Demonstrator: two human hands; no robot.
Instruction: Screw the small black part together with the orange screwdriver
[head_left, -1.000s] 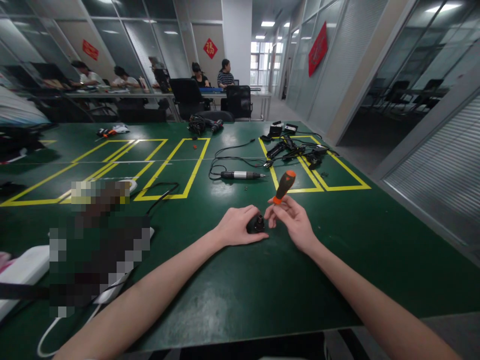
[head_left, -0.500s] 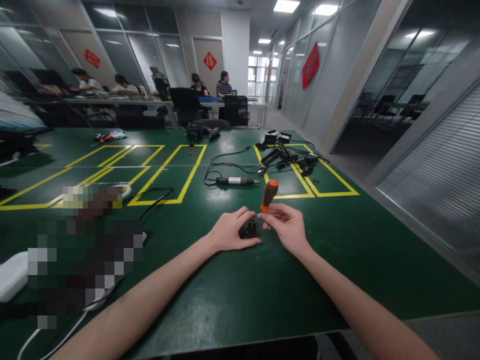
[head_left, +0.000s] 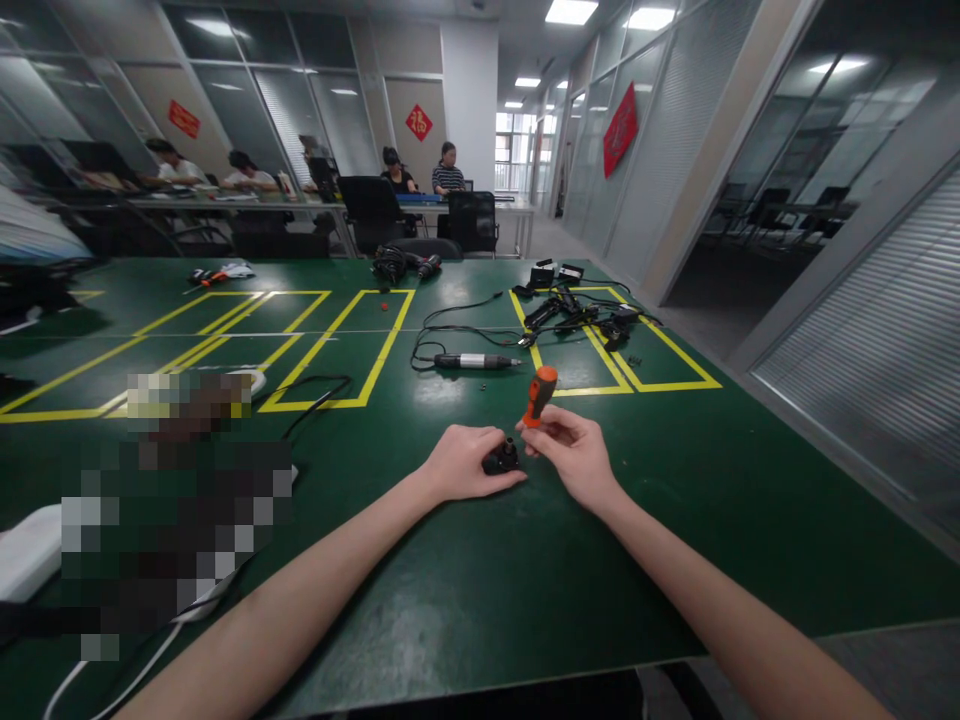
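1. Your right grip (head_left: 575, 450) pinches the screwdriver (head_left: 540, 397), handle up and slightly tilted; its tip is hidden.
2. Your left grip (head_left: 461, 465) curls around the black part (head_left: 501, 459) on the worktop (head_left: 450, 600), just beside the screwdriver.
3. Beyond both lie small bits (head_left: 484, 387), then the power tool (head_left: 472, 361).
4. Farther out to your right, a black heap (head_left: 541, 312) overlaps the yellow tape (head_left: 592, 391).
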